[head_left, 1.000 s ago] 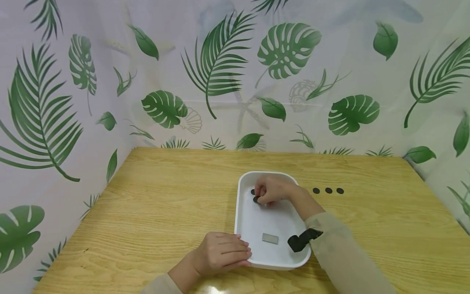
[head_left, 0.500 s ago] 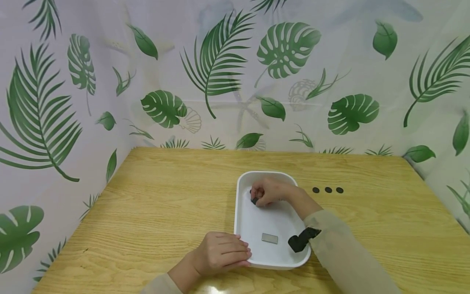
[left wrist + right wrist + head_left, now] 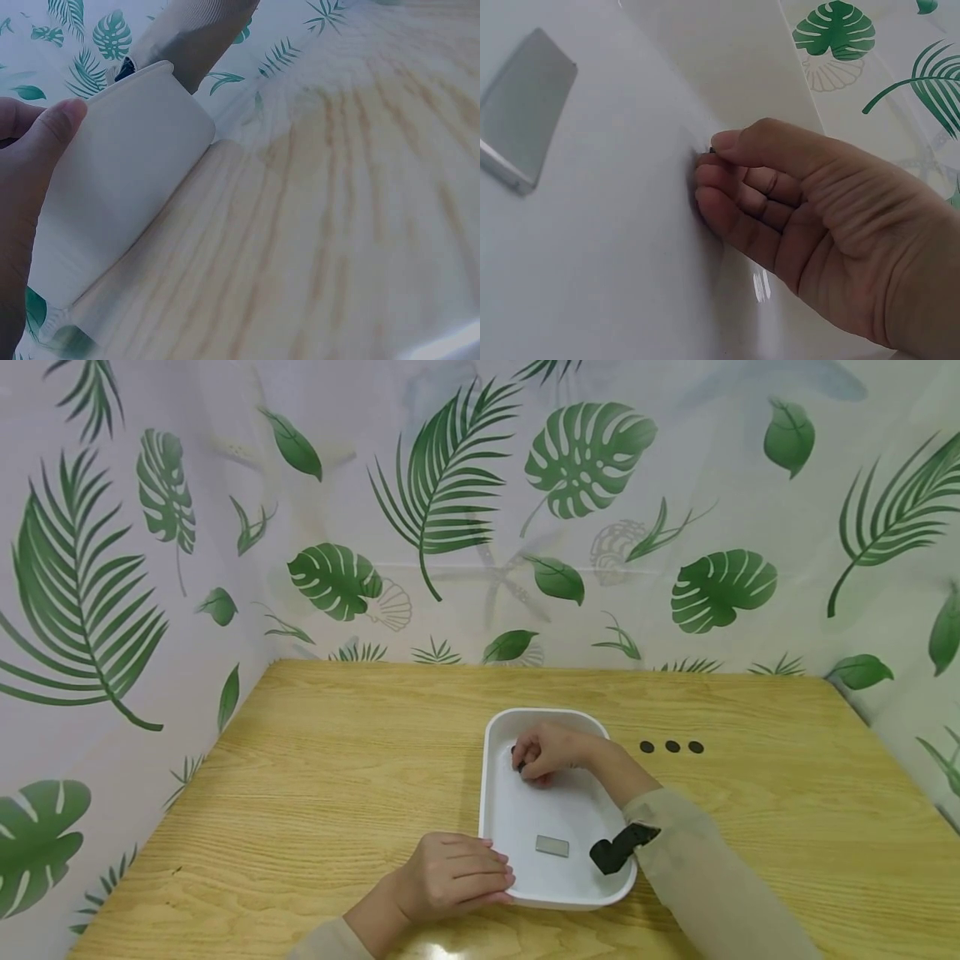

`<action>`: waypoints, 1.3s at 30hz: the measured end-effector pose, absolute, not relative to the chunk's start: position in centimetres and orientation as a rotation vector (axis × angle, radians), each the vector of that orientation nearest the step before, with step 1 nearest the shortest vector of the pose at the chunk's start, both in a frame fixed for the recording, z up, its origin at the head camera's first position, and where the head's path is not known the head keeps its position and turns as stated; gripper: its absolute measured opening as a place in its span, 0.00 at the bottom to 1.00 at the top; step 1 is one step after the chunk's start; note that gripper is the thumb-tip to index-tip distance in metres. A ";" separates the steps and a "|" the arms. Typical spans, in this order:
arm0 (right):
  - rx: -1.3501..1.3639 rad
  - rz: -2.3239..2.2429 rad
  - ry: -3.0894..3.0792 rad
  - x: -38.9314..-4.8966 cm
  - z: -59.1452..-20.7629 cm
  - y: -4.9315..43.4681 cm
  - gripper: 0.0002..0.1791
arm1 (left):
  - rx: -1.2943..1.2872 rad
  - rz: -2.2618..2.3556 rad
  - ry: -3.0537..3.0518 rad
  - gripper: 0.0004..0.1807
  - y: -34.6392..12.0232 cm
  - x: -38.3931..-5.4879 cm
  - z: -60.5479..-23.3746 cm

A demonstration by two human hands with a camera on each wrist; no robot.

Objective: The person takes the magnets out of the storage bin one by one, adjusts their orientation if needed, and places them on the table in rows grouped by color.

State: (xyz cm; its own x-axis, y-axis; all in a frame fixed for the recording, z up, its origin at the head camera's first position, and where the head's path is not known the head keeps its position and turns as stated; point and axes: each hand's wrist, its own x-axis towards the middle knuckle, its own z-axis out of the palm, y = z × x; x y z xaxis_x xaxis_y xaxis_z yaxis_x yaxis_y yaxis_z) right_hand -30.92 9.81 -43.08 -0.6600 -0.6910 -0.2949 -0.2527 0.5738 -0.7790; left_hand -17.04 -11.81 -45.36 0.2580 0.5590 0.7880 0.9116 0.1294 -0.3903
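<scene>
Inside the white tray point(image 3: 525, 827), near its far left corner, my right hand point(image 3: 555, 752) pinches a small flat black disc point(image 3: 522, 767) between thumb and fingertips. Another black disc point(image 3: 513, 749) peeks out just behind those fingers, mostly hidden. In the right wrist view only a dark sliver of the held disc point(image 3: 712, 151) shows under the thumb. My left hand point(image 3: 453, 872) rests on the tray's near left rim, its fingers lying over the edge. From the left wrist, a fingertip point(image 3: 71, 112) touches the rim.
A grey rectangular block point(image 3: 552, 846) lies in the near part of the tray. Three black discs point(image 3: 672, 747) lie in a row on the wooden table point(image 3: 360, 760), right of the tray. A leaf-patterned cloth point(image 3: 480, 527) hangs behind the table.
My right hand has shifted slightly left within the tray, and its fingers now cover more of both discs there. The left hand, tray, block and row of discs stay put.
</scene>
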 end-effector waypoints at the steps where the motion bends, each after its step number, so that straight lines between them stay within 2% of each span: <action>1: -0.749 -0.975 2.209 -30.9 -43.0 9.8 0.05 | -1.547 -0.451 -1.418 0.09 -11.8 -17.1 -45.4; 16: -0.721 -1.309 2.126 -30.9 -42.4 9.9 0.13 | -1.547 -0.457 -1.421 0.09 -11.8 -17.0 -45.4; 30: -0.719 -1.352 2.128 -30.8 -42.0 10.2 0.20 | -1.555 -0.463 -1.426 0.09 -11.7 -16.8 -45.2; 39: -0.662 -1.425 2.093 -31.0 -42.2 10.3 0.20 | -1.556 -0.456 -1.427 0.09 -11.7 -16.9 -45.1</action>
